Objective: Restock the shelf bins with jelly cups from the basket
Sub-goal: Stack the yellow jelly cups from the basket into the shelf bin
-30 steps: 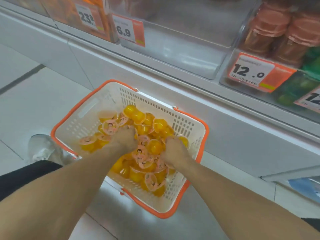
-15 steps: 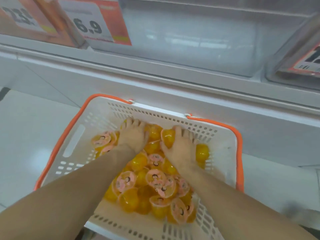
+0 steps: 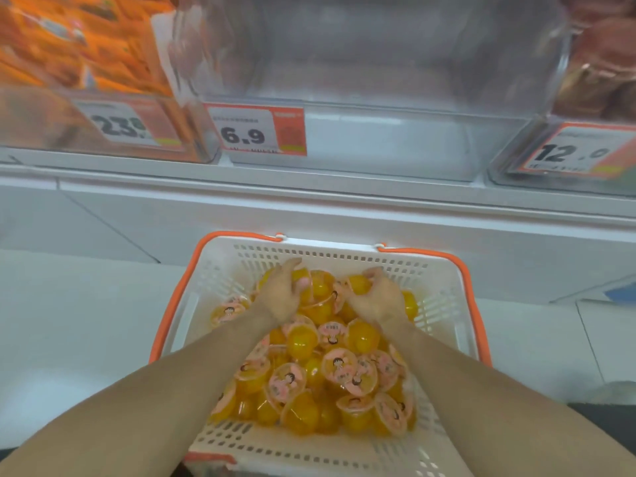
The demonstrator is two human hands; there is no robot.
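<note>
A white basket (image 3: pixel 220 270) with an orange rim sits on the floor below the shelf, heaped with several yellow jelly cups (image 3: pixel 309 366) with pink lids. My left hand (image 3: pixel 282 290) and my right hand (image 3: pixel 377 296) reach into the far end of the pile, facing each other. Each hand curls its fingers round jelly cups, with a small cluster of cups (image 3: pixel 321 287) between the two palms. Above, a clear shelf bin (image 3: pixel 378 146) with a 6.9 price tag (image 3: pixel 254 132) stands with nothing in it.
To the left, a clear bin (image 3: pixel 69 63) holds orange packets behind a 23.9 tag. To the right, a bin (image 3: pixel 599 80) holds reddish-brown packs above a 12.0 tag (image 3: pixel 571 154). A white shelf ledge (image 3: pixel 309 201) runs between bins and basket. Pale floor tiles surround the basket.
My view has tilted up and closer to the shelf. Both hands slid from the middle of the pile to its far end and turned inward, cupping cups between them.
</note>
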